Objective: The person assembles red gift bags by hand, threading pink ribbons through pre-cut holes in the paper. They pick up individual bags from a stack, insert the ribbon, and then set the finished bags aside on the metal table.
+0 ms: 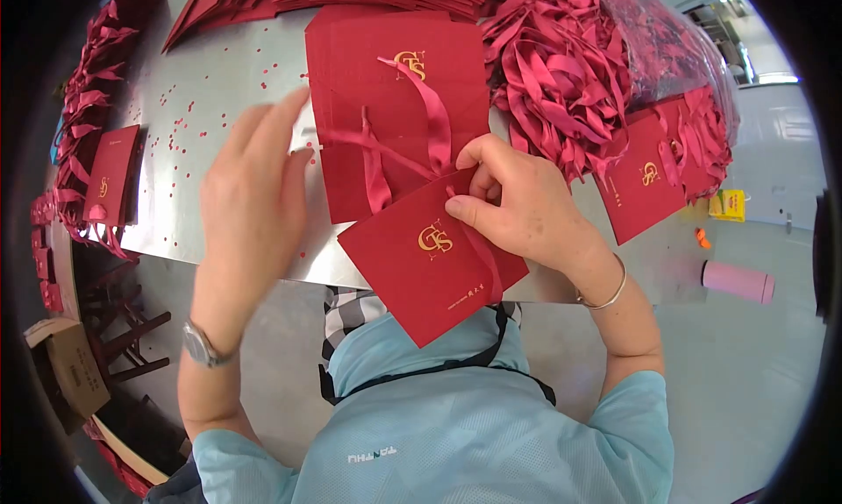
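My right hand (517,193) pinches the top edge of a small red paper gift bag (412,285) between thumb and forefinger. The bag hangs tilted over the table's front edge, its gold monogram facing up. A dark pink ribbon (485,263) lies across its right side, and another ribbon (377,142) runs left from its top edge towards my left hand. My left hand (254,184), blurred, is raised to the left of the bag, thumb and fingers apart. Beneath and behind lie more flat red gift bags (355,61) with a monogram and loose ribbon ends.
A large heap of pink ribbons (561,74) sits at the back right beside clear plastic. Ribboned bags lie at right (627,193) and left (114,166). Red paper dots dot the metal table (228,83). A pink bottle (738,281) and a cardboard box (74,364) are farther out.
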Motion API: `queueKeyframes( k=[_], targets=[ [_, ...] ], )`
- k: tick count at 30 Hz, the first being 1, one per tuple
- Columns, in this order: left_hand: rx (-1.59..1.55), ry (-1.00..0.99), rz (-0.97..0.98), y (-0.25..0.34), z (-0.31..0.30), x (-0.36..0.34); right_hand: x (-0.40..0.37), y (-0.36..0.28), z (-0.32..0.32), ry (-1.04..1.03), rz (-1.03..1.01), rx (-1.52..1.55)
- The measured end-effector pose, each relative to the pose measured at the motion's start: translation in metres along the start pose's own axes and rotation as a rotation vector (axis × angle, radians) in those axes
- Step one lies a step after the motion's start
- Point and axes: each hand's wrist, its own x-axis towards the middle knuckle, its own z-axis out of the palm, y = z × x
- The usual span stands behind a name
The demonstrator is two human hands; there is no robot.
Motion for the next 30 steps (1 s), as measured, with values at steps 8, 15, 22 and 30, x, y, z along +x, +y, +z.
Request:
queueKeyframes(
  k=[8, 15, 22, 30],
  targets=[
    [-0.232, -0.32, -0.112, 0.028, 0.02, -0.041, -0.01, -0.001, 0.0, 0.014, -0.045, -0.066],
    [-0.138, -0.26, -0.154, 0.033, 0.031, -0.053, -0.042, 0.005, 0.005, 0.288, -0.764, -0.3],
    [-0.236, -0.289, -0.181, 0.04, 0.017, -0.04, -0.066, -0.002, -0.005, -0.12, -0.825, -0.72],
    [-0.19, -0.166, -0.016, 0.04, 0.01, 0.009, -0.045, 0.002, -0.037, 0.085, -0.65, -0.185]
  ],
)
